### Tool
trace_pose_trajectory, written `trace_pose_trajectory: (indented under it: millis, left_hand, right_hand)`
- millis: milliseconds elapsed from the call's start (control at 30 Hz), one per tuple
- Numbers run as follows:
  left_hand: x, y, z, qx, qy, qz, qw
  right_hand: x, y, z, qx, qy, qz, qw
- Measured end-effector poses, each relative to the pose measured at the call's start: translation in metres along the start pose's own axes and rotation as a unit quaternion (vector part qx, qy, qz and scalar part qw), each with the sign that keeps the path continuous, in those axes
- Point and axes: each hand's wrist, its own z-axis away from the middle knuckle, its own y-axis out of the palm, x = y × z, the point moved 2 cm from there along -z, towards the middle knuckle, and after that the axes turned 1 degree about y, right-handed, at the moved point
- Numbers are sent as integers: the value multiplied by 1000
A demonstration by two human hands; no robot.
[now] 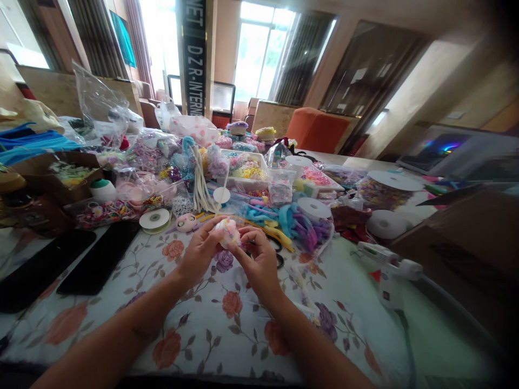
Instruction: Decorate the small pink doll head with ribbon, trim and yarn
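left hand (198, 251) and right hand (259, 260) both pinched shut on a small pale pompom (228, 231), held over the floral tablecloth (227, 324). probably mid-shaping, view's blurry. next move needs a steady left hold and a fine right pinch.

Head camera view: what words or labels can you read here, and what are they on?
"D.Z.R.INTERN" runs down the dark banner, cut off below.
"NET" stands at the same banner's top, cut off too.
The label on the glue gun is too small to read.
No writing shows on the pale ball held by the left hand and right hand.
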Motion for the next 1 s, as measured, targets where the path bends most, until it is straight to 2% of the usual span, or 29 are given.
trace_pose_trajectory:
  millis: [200,433,833,1000]
  left_hand:
    - [-1,3,2,-13,3,-11,1000]
    - [0,4,2,-2,-17,50,999]
    - [-4,4,2,-23,-6,25,999]
    - [-1,6,4,-5,0,51,999]
  right_hand:
    - [-1,0,0,0,5,20,1000]
    - [1,1,0,1,1,32,999]
    - [10,2,4,2,-39,56,998]
    - [8,2,4,-7,-41,58,997]
